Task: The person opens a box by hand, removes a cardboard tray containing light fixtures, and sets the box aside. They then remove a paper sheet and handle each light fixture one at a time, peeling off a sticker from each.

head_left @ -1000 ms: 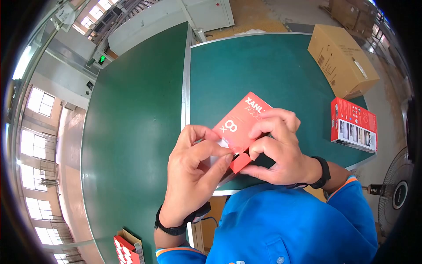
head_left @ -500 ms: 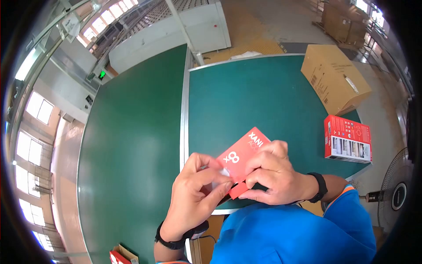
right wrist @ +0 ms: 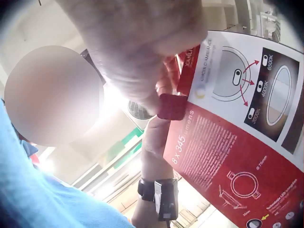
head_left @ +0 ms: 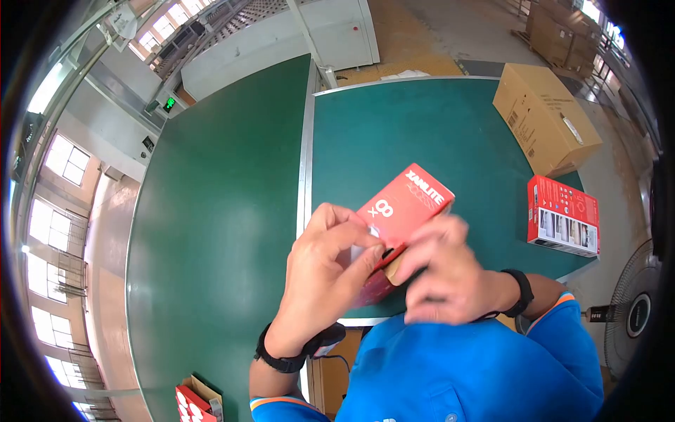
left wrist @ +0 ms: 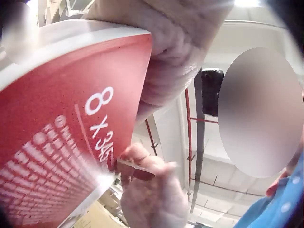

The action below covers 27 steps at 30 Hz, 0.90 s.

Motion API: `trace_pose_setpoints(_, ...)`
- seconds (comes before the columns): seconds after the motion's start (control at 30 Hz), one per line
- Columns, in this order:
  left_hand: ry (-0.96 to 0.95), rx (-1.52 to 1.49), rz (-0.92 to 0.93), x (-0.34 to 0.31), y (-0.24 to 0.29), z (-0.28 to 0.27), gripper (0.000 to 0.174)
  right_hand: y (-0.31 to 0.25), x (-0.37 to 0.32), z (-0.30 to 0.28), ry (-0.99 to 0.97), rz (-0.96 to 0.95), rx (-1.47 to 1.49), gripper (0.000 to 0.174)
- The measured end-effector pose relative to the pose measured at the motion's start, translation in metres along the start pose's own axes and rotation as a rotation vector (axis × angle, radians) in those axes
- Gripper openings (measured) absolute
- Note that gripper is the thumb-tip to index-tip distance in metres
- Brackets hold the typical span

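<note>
A red carton (head_left: 415, 200) printed XANLITE and x8 is tilted above the table's front edge. My left hand (head_left: 320, 264) grips its near left end, thumb and fingers bent around the corner beside a small whitish patch. A short end flap (right wrist: 172, 107) sticks out from that end, its brown inner side facing up in the head view. Close to the flap is my right hand (head_left: 443, 271), blurred, its index fingertip right at the flap's edge and its thumb apart from it. The right wrist view shows the carton's lamp drawings and lumens text.
A brown cardboard box (head_left: 548, 119) stands on the green table (head_left: 225, 211) at the back right. Nearer lies another red box (head_left: 564, 216) with photos. An open red box (head_left: 199, 401) sits at the lower left. Beyond the right edge is a fan (head_left: 638, 309).
My right hand has loosened from the carton's end and shifted right, uncovering more of the lettering. The flap has folded outward to show its brown inside. My left hand keeps its grip.
</note>
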<state>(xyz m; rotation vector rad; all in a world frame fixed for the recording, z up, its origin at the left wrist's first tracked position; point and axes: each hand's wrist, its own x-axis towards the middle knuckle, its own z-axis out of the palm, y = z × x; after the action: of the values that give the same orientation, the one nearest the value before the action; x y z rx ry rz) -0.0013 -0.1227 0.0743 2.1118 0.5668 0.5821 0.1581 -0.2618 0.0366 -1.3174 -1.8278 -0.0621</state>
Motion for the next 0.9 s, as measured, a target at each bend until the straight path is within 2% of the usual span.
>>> trace_pose_setpoints(0.07,0.011,0.004,0.039,0.000,-0.003,0.001,0.007,-0.005,-0.002,0.007,-0.076,-0.142,0.010,0.020)
trace_pose_setpoints(0.1,0.001,-0.008,0.066,0.000,-0.005,0.002,0.007,-0.002,0.005,0.001,-0.042,-0.160,-0.018,0.015)
trace_pose_setpoints(0.13,-0.007,-0.019,0.094,0.000,-0.007,0.002,0.006,0.003,0.009,-0.003,-0.078,-0.168,0.099,0.014)
trace_pose_setpoints(0.2,-0.031,-0.021,0.041,-0.004,0.001,0.003,0.006,0.010,0.016,-0.011,-0.150,-0.184,0.332,0.012)
trace_pose_setpoints(0.23,-0.044,-0.022,0.017,-0.005,0.004,0.003,0.006,0.008,0.022,-0.015,-0.183,-0.208,0.262,0.007)
trace_pose_setpoints(0.33,-0.048,-0.026,0.017,-0.006,0.004,0.003,0.008,0.011,0.035,-0.029,-0.261,-0.054,0.168,0.008)
trace_pose_setpoints(0.4,-0.055,-0.011,0.026,-0.007,0.004,0.003,0.008,0.022,0.057,-0.033,-0.079,-0.118,0.112,0.018)
trace_pose_setpoints(0.47,-0.067,-0.010,0.017,-0.007,0.006,0.002,0.008,0.038,0.069,-0.035,-0.170,0.090,0.200,0.019)
trace_pose_setpoints(0.57,-0.087,-0.033,0.000,-0.008,0.009,0.001,0.008,0.052,0.074,-0.030,-0.476,0.034,0.231,0.026)
trace_pose_setpoints(0.67,-0.115,-0.061,0.000,-0.009,0.009,0.000,0.007,0.048,0.071,-0.035,-0.543,-0.057,0.168,0.031)
trace_pose_setpoints(0.7,-0.139,-0.074,-0.018,-0.009,0.012,-0.001,0.007,0.042,0.076,-0.042,-0.662,0.009,0.149,0.041)
trace_pose_setpoints(0.8,-0.174,-0.084,-0.005,-0.009,0.009,0.000,0.006,0.034,0.083,-0.052,-0.841,0.101,0.200,0.041)
trace_pose_setpoints(0.9,-0.186,-0.078,-0.002,-0.009,0.008,-0.001,0.005,0.035,0.076,-0.051,-0.809,-0.018,0.156,0.045)
